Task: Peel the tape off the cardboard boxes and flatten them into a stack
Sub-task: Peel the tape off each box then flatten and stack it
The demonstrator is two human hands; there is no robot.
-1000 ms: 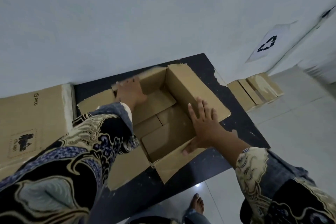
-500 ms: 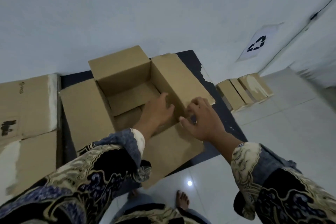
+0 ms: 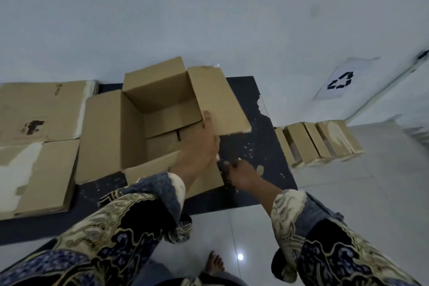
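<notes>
An open cardboard box stands on a dark mat laid on the floor against a pale wall. All four top flaps are spread: the far flap stands up toward the wall, the left flap lies out flat, the right flap angles outward and the near flap hangs toward the person. Inside, the bottom flaps are visible, folded in.

The left hand reaches to the near right corner of the box, its fingers laid against the inner side of the right flap and wall; whether they are curled round the edge cannot be told. The right hand is just outside that same corner, low over the mat, fingers curled as if pinching something small at the box's edge; what it holds is blurred and cannot be made out.

To the left of the mat lies a flattened cardboard box, with torn white patches on its surface. To the right, beside the mat, several small cardboard boxes stand in a row against the wall. A paper sign with a recycling symbol is stuck on the wall above them. Both arms wear patterned batik sleeves, and a bare foot shows on the glossy floor tile.
</notes>
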